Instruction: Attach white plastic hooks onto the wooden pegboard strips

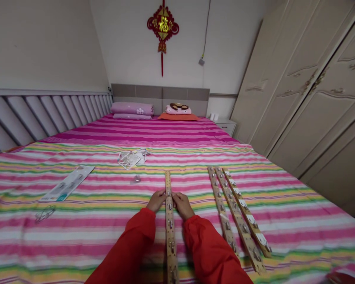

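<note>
A long wooden strip (169, 232) set with metal hooks lies lengthwise on the striped bedspread (94, 221) in front of me. My left hand (157, 200) and my right hand (182, 204), both in red sleeves, meet at a hook near the strip's far end. Their fingers are curled and pinch at that hook from either side. Three more wooden hook strips (238, 215) lie side by side to the right, fanned slightly apart.
A flat white package (68, 184) lies at the left, with a wire item (45, 213) below it. Torn clear packaging (132, 158) and a small loose piece (135, 180) sit mid-bed. Pillows (132, 109) lie at the headboard. A wardrobe (313, 90) lines the right side.
</note>
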Action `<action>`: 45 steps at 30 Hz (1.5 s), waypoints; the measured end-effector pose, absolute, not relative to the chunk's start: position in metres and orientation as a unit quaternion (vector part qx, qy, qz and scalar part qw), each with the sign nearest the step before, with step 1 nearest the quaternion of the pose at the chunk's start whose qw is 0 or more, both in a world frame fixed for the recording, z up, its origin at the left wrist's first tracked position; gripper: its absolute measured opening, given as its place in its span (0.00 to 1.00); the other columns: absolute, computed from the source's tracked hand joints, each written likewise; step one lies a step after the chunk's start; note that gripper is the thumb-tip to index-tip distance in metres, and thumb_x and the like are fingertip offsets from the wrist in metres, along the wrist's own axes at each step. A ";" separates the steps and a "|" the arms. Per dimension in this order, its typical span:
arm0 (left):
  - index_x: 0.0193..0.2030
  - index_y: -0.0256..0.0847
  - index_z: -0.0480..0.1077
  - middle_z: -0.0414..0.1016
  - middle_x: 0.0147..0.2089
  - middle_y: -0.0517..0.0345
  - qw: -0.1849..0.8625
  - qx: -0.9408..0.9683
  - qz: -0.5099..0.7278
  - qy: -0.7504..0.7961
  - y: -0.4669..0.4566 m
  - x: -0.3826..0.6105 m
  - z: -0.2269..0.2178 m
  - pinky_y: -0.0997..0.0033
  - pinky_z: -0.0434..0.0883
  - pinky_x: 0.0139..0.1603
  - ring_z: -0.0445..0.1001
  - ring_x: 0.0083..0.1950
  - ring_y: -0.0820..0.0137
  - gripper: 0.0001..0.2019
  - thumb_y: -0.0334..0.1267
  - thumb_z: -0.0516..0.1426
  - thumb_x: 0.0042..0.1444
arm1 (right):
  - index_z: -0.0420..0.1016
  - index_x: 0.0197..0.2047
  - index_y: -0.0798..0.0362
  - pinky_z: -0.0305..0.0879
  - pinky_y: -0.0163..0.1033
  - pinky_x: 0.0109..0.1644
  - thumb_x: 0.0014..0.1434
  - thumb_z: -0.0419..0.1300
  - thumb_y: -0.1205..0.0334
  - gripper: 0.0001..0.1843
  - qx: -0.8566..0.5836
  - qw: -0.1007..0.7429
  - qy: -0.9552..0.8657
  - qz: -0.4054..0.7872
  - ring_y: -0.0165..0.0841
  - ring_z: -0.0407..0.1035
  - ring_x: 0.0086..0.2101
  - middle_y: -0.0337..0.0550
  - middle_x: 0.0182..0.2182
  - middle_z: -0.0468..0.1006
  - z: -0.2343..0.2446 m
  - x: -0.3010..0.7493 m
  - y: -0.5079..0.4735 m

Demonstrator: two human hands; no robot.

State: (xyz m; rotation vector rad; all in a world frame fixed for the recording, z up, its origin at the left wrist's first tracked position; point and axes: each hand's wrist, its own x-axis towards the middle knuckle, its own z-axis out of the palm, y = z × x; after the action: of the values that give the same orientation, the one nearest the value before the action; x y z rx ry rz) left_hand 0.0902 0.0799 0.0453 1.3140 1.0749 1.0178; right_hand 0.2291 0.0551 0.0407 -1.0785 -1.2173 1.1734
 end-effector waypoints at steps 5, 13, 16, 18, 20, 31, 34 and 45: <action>0.32 0.37 0.77 0.74 0.23 0.60 0.501 0.612 0.405 0.459 0.064 0.089 0.048 0.68 0.68 0.36 0.71 0.31 0.66 0.14 0.45 0.59 0.44 | 0.69 0.16 0.54 0.50 0.32 0.20 0.52 0.57 0.43 0.24 -0.459 0.535 -0.544 0.456 0.27 0.55 0.16 0.32 0.11 0.60 0.039 0.231 0.042; 0.33 0.36 0.76 0.73 0.23 0.58 0.402 0.522 0.470 0.588 0.078 0.049 0.050 0.68 0.68 0.31 0.72 0.29 0.66 0.15 0.43 0.60 0.41 | 0.72 0.24 0.53 0.50 0.33 0.20 0.51 0.58 0.41 0.22 -0.447 0.565 -0.495 0.486 0.26 0.54 0.16 0.32 0.14 0.62 0.039 0.229 0.035; 0.34 0.37 0.76 0.74 0.29 0.54 0.262 0.512 0.518 0.634 0.093 0.014 0.058 0.64 0.69 0.40 0.72 0.33 0.65 0.13 0.39 0.56 0.43 | 0.74 0.27 0.54 0.50 0.33 0.19 0.50 0.59 0.41 0.21 -0.446 0.571 -0.481 0.494 0.26 0.54 0.16 0.32 0.15 0.63 0.040 0.229 0.035; 0.35 0.37 0.76 0.75 0.33 0.50 0.130 0.538 0.528 0.644 0.102 -0.006 0.064 0.61 0.68 0.44 0.72 0.38 0.62 0.13 0.37 0.53 0.45 | 0.75 0.28 0.54 0.50 0.33 0.19 0.51 0.59 0.42 0.21 -0.446 0.571 -0.479 0.495 0.26 0.54 0.16 0.32 0.15 0.62 0.041 0.229 0.034; 0.35 0.37 0.76 0.74 0.35 0.48 0.078 0.564 0.512 0.643 0.110 -0.018 0.067 0.60 0.67 0.47 0.71 0.42 0.60 0.13 0.37 0.52 0.47 | 0.75 0.27 0.54 0.50 0.33 0.19 0.52 0.59 0.42 0.21 -0.445 0.570 -0.480 0.497 0.26 0.53 0.16 0.32 0.15 0.62 0.040 0.229 0.034; 0.30 0.40 0.77 0.75 0.32 0.50 0.046 0.647 0.381 0.659 0.129 -0.025 0.065 0.64 0.67 0.43 0.72 0.39 0.60 0.10 0.36 0.53 0.48 | 0.75 0.33 0.55 0.50 0.32 0.19 0.52 0.59 0.43 0.21 -0.436 0.575 -0.468 0.511 0.25 0.54 0.16 0.32 0.17 0.64 0.033 0.229 0.037; 0.30 0.40 0.77 0.78 0.34 0.51 0.099 0.585 0.435 0.677 0.124 -0.033 0.066 0.65 0.68 0.44 0.74 0.39 0.61 0.09 0.36 0.56 0.46 | 0.75 0.33 0.55 0.50 0.32 0.19 0.52 0.59 0.43 0.22 -0.435 0.577 -0.463 0.513 0.24 0.54 0.16 0.32 0.18 0.64 0.033 0.229 0.037; 0.39 0.34 0.75 0.80 0.33 0.54 0.541 0.236 0.629 0.506 0.072 -0.012 0.094 0.80 0.71 0.30 0.77 0.31 0.75 0.09 0.26 0.59 0.49 | 0.75 0.37 0.55 0.48 0.31 0.17 0.48 0.62 0.42 0.24 -0.427 0.598 -0.424 0.529 0.23 0.55 0.14 0.32 0.19 0.67 0.036 0.229 0.037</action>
State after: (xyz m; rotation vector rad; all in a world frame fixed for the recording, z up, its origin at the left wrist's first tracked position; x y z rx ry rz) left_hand -0.0119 0.0722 0.0937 0.5596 1.2019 1.4945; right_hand 0.2293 0.0371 0.0361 -0.9914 -0.9835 1.2283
